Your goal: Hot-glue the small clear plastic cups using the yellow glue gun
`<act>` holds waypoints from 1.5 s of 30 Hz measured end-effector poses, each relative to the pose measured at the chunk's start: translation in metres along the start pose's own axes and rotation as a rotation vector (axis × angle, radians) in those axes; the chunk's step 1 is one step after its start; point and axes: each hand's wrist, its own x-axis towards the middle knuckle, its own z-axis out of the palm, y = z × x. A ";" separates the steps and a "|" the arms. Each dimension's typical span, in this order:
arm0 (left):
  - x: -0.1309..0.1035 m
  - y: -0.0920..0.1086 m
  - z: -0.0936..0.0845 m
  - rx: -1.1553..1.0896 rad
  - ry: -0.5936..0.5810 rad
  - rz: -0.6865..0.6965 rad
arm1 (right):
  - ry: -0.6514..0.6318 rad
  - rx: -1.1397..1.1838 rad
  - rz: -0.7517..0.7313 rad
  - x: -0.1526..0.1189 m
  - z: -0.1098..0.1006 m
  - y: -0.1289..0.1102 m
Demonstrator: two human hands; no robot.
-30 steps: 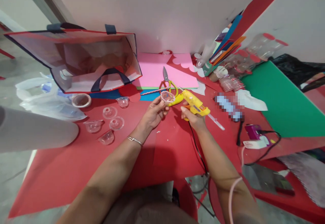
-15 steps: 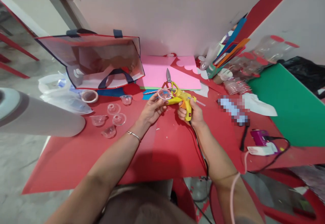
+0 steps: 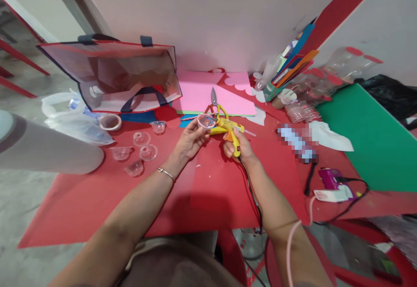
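In my left hand (image 3: 190, 141) is a clear plastic dome lid (image 3: 206, 121), held by its rim between thumb and fingers. A twisted red-and-white cord (image 3: 190, 117) runs by the lid's rim. My right hand (image 3: 241, 146) is wrapped round the handle of a yellow glue gun (image 3: 228, 127), its nozzle pointing left at the lid's edge; whether they touch I cannot tell. A glue stick (image 3: 249, 133) juts from the gun's back. Just beyond lie scissors (image 3: 215, 100) with red and yellow handles. Several more dome lids (image 3: 148, 152) rest to the left.
An open bag (image 3: 130, 74) stands at the back left, near a large pale cylinder (image 3: 48, 148) and a tape roll (image 3: 110, 122). Pink paper (image 3: 195, 87) lies by the wall. On the right are plastic bottles (image 3: 345, 65), a green board (image 3: 374, 139) and a purple power socket (image 3: 330, 178).
The glue gun's nozzle has come nearer the lid's rim, with the gun tilted a little differently. The whole view has shifted slightly. Both hands keep their hold.
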 end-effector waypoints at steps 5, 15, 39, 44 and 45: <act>0.000 -0.001 -0.002 -0.007 -0.010 -0.006 | -0.010 -0.037 0.005 -0.002 0.002 -0.002; -0.001 -0.001 0.000 -0.016 -0.015 0.004 | 0.006 -0.045 0.005 -0.002 0.001 0.000; -0.002 -0.001 0.001 -0.041 0.015 -0.005 | -0.013 -0.042 -0.003 -0.002 0.001 0.001; -0.001 -0.001 0.000 -0.053 0.024 -0.024 | -0.012 -0.069 0.022 -0.003 0.002 0.000; -0.001 -0.001 0.000 -0.055 0.028 -0.024 | -0.010 -0.074 0.022 -0.002 0.001 0.000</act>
